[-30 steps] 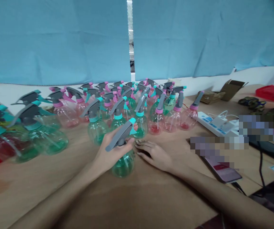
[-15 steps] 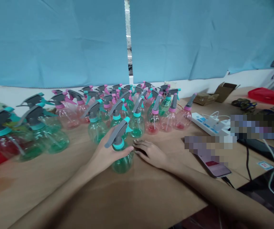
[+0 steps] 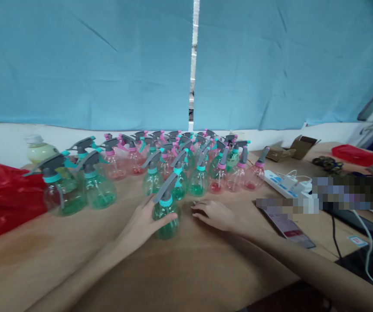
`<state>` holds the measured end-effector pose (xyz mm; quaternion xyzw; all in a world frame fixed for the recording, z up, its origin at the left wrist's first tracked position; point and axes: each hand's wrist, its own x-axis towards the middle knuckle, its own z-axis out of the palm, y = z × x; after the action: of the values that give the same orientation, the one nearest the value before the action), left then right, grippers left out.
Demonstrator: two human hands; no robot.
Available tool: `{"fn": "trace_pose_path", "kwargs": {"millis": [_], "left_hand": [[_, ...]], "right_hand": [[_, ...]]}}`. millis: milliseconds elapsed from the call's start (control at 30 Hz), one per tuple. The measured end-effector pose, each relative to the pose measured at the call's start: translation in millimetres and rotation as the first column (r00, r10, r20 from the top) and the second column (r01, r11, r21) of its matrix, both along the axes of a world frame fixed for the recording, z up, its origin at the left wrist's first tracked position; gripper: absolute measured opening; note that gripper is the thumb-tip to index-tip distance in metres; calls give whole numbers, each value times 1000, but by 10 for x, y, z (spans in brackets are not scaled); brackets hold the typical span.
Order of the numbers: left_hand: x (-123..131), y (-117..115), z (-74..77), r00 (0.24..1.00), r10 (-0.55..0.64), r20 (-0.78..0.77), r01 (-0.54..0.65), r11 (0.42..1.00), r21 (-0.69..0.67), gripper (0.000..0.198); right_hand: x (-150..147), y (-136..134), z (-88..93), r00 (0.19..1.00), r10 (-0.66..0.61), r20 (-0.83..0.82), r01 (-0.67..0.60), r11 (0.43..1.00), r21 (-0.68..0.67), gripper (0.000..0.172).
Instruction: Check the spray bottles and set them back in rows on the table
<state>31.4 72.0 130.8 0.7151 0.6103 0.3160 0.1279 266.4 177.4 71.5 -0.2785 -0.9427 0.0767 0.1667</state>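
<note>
My left hand [image 3: 144, 221] is wrapped around a green spray bottle [image 3: 166, 223] with a grey trigger head and turquoise collar. The bottle stands upright on the table, and my thumb lies across its front. My right hand [image 3: 214, 214] rests palm down on the table to the right of it, fingers loosely apart, holding nothing. Just beyond both hands stand rows of spray bottles, among them a green one [image 3: 198, 182] and a pink one [image 3: 217, 180]. Two more green bottles, one of them here [image 3: 100, 190], stand apart at the left.
A red plastic bag [image 3: 7, 199] and a pale, white-capped jug [image 3: 41, 151] are at the left. To the right lie a phone [image 3: 287, 227], a white power strip [image 3: 282, 184], cables and an open cardboard box [image 3: 303, 148]. A blue cloth [image 3: 108, 65] hangs behind.
The camera view has tilted up and turned left, bringing more of the red bag and the jug into view. My right hand has shifted slightly away from the held spray bottle.
</note>
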Motion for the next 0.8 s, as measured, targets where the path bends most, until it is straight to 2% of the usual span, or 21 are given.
{"fn": "trace_pose_path", "kwargs": {"millis": [200,367,467,667,800], "left_hand": [[-568,-159,-29,961,260,-96,-247,960,130,55],[-899,-90,-47,931,349,-104,-335,933,128,63],[-972,-12,-32,937,334,-97,-319,937,143,60],[-1047,152,-33,959,274,-73,-253,944,213,52],[-1101,288,-47,949,305,-83,-282,936,211,51]], "right_hand": [[-484,-131,308,999,-32,-32,34,999,43,31],[-1009,-170,408,955,-210,-208,217,976,10,40],[-1224,-107,406,903,-305,-302,298,952,-68,51],[-1456,73,386,871,-312,-379,260,948,-182,78],[-1551,140,403,866,-348,-358,296,936,-192,86]]}}
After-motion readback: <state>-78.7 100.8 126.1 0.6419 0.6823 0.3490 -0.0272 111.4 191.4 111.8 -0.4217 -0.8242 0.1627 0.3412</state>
